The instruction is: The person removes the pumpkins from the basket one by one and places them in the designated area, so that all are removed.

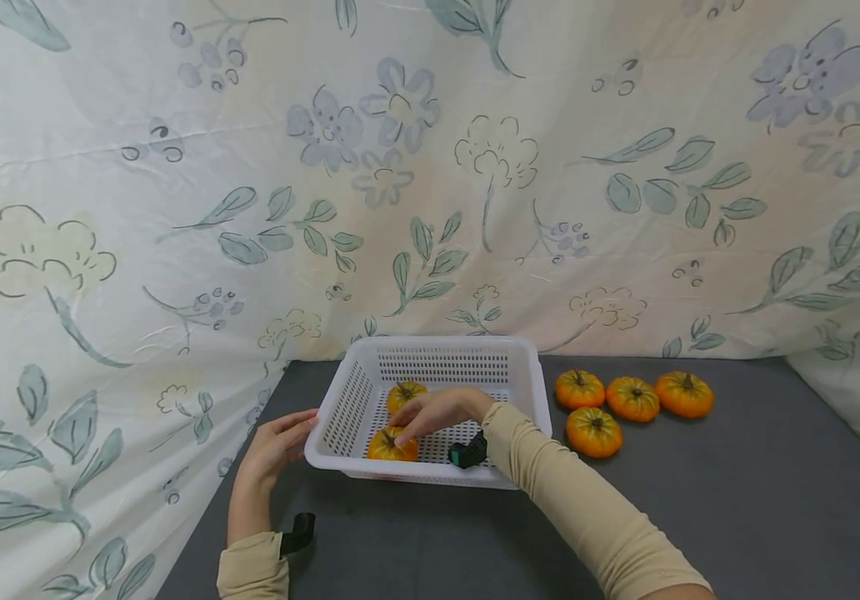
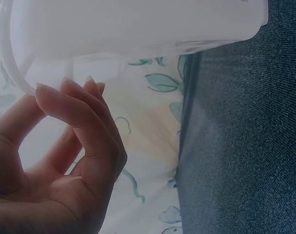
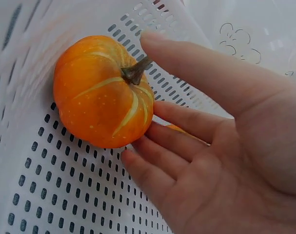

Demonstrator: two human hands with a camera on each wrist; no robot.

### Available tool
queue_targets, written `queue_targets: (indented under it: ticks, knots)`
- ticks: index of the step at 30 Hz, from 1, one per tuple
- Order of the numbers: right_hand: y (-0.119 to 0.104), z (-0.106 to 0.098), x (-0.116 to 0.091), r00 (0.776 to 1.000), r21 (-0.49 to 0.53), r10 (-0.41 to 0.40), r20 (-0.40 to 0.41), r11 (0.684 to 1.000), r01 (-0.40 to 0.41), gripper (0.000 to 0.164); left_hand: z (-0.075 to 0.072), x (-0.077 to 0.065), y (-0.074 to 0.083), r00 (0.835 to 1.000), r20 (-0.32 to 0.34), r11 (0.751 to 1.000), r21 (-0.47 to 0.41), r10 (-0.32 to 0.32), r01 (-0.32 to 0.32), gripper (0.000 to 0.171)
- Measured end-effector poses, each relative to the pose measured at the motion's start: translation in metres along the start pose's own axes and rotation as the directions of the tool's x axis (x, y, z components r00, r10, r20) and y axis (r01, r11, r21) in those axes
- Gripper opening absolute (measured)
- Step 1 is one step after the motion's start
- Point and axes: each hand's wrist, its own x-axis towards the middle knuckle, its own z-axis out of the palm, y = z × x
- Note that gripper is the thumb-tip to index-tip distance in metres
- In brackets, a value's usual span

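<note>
A white plastic basket (image 1: 340, 461) with slotted walls stands on the table. My left hand (image 1: 272, 450) pinches its left rim between thumb and fingertips, as the left wrist view shows against the basket's smooth edge (image 2: 138, 29). Inside the basket is my right hand (image 1: 441, 411), at a small orange pumpkin (image 3: 96, 97) near the front left corner. Its fairly straight fingers (image 3: 172, 139) touch the pumpkin's side, while the thumb extends beside the dark stem. Behind that pumpkin lies a second small pumpkin (image 1: 404, 392), partly hidden by the right hand.
Several more small pumpkins (image 1: 632, 399) sit on the dark grey table (image 1: 760, 492) just right of the basket. A floral curtain (image 1: 430, 183) hangs along the table's back and left edges. Black wrist devices show at both sleeves, the right one (image 1: 467, 451) over the basket.
</note>
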Motion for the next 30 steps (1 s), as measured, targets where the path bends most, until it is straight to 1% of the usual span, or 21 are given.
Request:
queue_targets:
  ticks: [4,6,11,13,18,22,26,30]
  knots:
    - [0.0004,-0.0003,0.0005,0.998,-0.012,0.015,0.055,1.0,-0.015,0.06,0.0002,0.0005,-0.0007,1.0,-0.005,1.0,0.001,-0.004,0.004,0.054]
    - [0.0004,-0.0005,0.0008,0.997,-0.022,0.028,0.065,0.999,-0.026,0.062,0.0003,0.0007,-0.0009,1.0,-0.01,1.0,0.002,-0.006,0.006,0.054]
    - [-0.0004,-0.0018,0.0021,0.997,-0.013,0.066,0.027,0.998,-0.066,0.058,0.0002,0.0014,-0.0009,1.0,-0.008,1.0,0.003,-0.007,0.007,0.055]
    - [-0.0005,-0.0024,0.0023,0.997,-0.018,0.076,0.029,0.997,-0.075,0.057,0.0,0.0018,-0.0012,1.0,-0.004,1.0,0.002,-0.006,0.006,0.055]
    - [0.0002,-0.0034,0.002,0.996,-0.069,0.083,0.043,0.994,-0.08,0.057,-0.0006,0.0022,-0.0024,1.0,-0.004,1.0,0.0,-0.002,0.002,0.056]
    - [0.0015,-0.0036,0.0016,0.995,-0.058,0.088,0.043,0.995,-0.085,0.054,-0.0006,0.0015,-0.0022,1.0,-0.006,1.0,0.004,-0.005,0.005,0.056]
    - [0.0016,-0.0036,0.0004,0.994,-0.052,0.095,0.058,0.994,-0.092,0.055,-0.0005,0.0007,-0.0011,1.0,-0.005,1.0,0.007,-0.007,0.007,0.055]
    - [0.0019,-0.0045,-0.0013,0.994,-0.091,0.089,0.06,0.992,-0.084,0.056,-0.0003,0.0011,-0.0007,1.0,-0.006,1.0,0.005,-0.009,0.009,0.055]
